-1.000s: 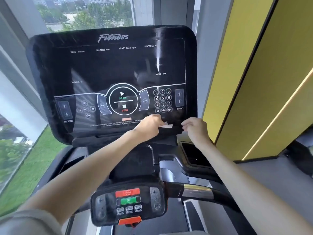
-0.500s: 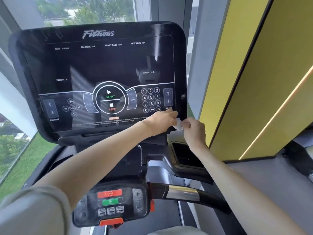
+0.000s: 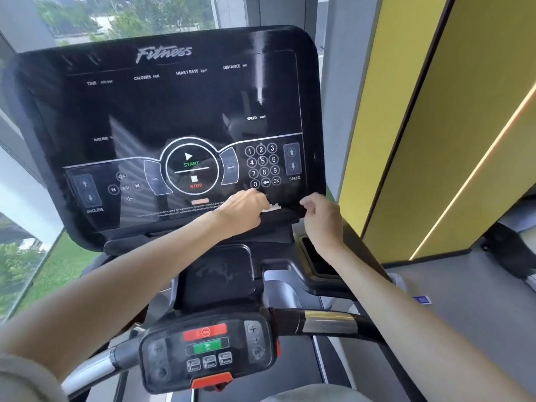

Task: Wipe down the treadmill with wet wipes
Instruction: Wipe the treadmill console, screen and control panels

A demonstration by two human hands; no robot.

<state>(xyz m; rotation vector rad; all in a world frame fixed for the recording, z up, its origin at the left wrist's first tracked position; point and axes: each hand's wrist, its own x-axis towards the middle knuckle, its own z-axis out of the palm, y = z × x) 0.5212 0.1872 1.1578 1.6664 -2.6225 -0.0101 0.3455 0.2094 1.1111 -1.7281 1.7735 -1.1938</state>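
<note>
I see the left hand (image 3: 242, 211) curled on the white crumpled wet wipe (image 3: 273, 206), at the bottom edge of the black glossy treadmill console (image 3: 174, 111), below the numeric keypad (image 3: 262, 166). The wipe is bunched, its long axis roughly along that edge. The right hand (image 3: 322, 220) is apart, loosely curled and empty, at the console's right corner.

Ahead and to my left, tall windows (image 3: 130, 15) show daylit trees and a lawn (image 3: 65, 265), and on my right yellow wall panels (image 3: 435, 126) carry a glowing light strip (image 3: 475, 171) above the grey floor (image 3: 464, 329).
</note>
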